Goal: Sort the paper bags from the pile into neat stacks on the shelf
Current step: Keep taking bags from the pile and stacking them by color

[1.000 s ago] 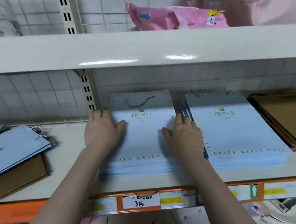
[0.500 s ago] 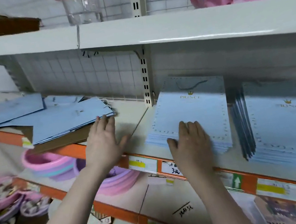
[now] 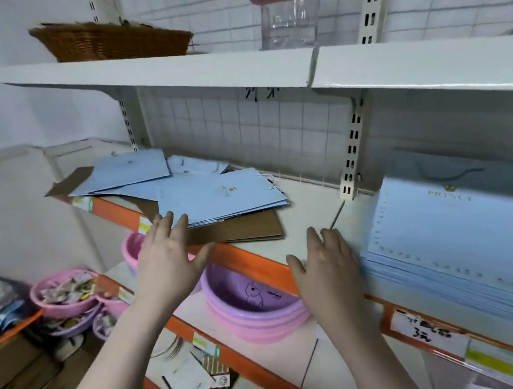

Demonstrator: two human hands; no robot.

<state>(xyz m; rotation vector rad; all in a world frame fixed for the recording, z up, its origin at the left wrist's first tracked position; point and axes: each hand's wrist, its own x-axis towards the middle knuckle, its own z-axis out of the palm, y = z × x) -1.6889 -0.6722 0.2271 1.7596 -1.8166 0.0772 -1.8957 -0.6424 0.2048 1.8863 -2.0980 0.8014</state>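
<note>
A white shelf with an orange front lip runs below a second white shelf, backed by a wire grid on a white wall. On it, left of the slotted upright, lies the pile of pale blue paper bags, fanned at mixed angles over brown card, the top bag's long axis running left to right with its cord handles toward the upright. Right of the upright sits a squared stack, handles toward the grid, printed "PRINCE" under a small crown. The left hand hovers with fingers spread at the pile's near edge; the right hand, fingers straight and together, rests just left of the stack. A tag on the lip reads "3元". Pink and purple basins sit on the shelf beneath.
</note>
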